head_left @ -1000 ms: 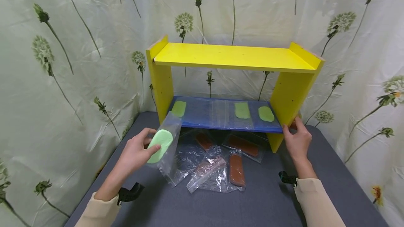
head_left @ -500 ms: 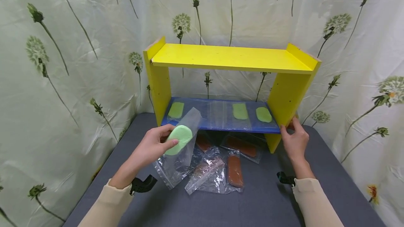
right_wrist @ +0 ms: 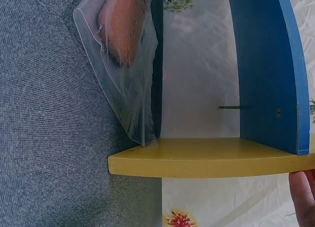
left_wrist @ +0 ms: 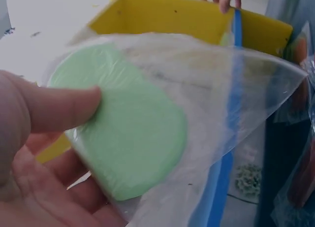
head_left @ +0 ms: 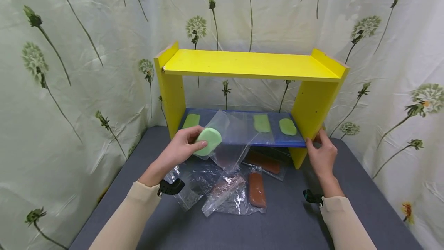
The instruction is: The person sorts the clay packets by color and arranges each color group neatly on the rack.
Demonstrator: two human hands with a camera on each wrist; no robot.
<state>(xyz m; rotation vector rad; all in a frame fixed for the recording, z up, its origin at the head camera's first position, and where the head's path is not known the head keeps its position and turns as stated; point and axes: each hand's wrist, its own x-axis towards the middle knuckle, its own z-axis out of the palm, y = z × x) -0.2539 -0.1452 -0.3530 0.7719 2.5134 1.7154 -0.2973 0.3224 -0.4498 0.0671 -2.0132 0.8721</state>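
Observation:
My left hand pinches a pale green, rounded slab in a clear plastic bag, thumb on its face and fingers behind it. In the head view the bag's free end spreads over the front of the blue lower shelf. Several similar green slabs lie flat on that shelf: one at the left, partly behind the hand, and two at the right, the bagged one beside the outermost one. My right hand holds the front edge of the yellow unit's right side panel.
Under and before the blue shelf lie clear bags with reddish-brown slabs, some overlapping, on a dark grey tabletop. A yellow top board spans the unit above. A dandelion-print curtain hangs behind and at the sides.
My left hand has carried the bagged green slab right and upward from the left of the unit to the front of the blue shelf. The right hand has kept its place on the side panel.

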